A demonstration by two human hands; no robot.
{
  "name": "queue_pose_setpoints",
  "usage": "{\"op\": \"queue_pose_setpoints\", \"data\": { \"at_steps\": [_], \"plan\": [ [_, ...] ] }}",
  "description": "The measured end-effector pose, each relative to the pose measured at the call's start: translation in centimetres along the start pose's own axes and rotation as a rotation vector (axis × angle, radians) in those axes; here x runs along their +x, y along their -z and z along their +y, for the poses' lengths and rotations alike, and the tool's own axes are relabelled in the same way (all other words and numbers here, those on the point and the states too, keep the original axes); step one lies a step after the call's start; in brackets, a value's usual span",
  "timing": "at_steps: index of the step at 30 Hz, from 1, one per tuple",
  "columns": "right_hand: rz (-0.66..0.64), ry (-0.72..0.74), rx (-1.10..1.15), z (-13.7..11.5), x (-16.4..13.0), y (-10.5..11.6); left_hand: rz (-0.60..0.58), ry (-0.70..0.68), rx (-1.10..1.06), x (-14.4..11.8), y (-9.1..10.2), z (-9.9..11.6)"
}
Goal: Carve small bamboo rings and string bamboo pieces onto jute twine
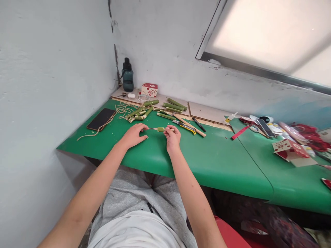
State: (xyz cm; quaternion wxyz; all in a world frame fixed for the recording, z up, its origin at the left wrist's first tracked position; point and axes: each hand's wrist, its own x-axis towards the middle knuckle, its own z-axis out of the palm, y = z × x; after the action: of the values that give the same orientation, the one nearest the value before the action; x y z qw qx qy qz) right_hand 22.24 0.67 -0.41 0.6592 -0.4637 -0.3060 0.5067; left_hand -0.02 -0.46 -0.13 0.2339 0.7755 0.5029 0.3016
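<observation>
1. head view: the right hand (172, 136) hangs over the near middle of the green table (219, 162), its fingers pinched narrow around a short green bamboo piece (161, 129), with a thin stick poking out of its left end.
2. the left hand (133, 135) rests on the table just left of that piece, fingers curled loosely and partly bent; its fingertips come close to the tip of the stick, but whether they touch it cannot be told.
3. the bamboo piece sits between the two hands, just above the table top, near the front edge of the work area.
4. farther back lies a pile of green bamboo tubes (144, 111), some short and cut, some long, spread across the far middle of the table.
5. a pale cord (116, 115) winds from the pile toward the near left, beside a dark phone (101, 119) lying flat.
6. to the right of the hands lie a yellow utility knife (184, 126), a wooden stick (190, 126) and a black pen (198, 124), close together.
7. in the far left corner stands a dark bottle (127, 75), with a small red and white box (149, 89) just to its right.
8. the far right holds a clutter of red paper scraps and another small box (292, 151).
</observation>
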Motion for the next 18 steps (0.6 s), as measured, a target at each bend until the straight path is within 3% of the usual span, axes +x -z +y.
{"op": "queue_pose_setpoints", "data": {
  "at_steps": [12,18],
  "plan": [
    [0.057,0.016,0.012,0.06,0.23,0.15,-0.026,-0.011,0.027,0.08,0.23,0.3],
    [0.064,0.006,0.034,-0.09,0.12,0.06,-0.084,-0.087,0.057,0.03,0.33,-0.01]
  ]
}}
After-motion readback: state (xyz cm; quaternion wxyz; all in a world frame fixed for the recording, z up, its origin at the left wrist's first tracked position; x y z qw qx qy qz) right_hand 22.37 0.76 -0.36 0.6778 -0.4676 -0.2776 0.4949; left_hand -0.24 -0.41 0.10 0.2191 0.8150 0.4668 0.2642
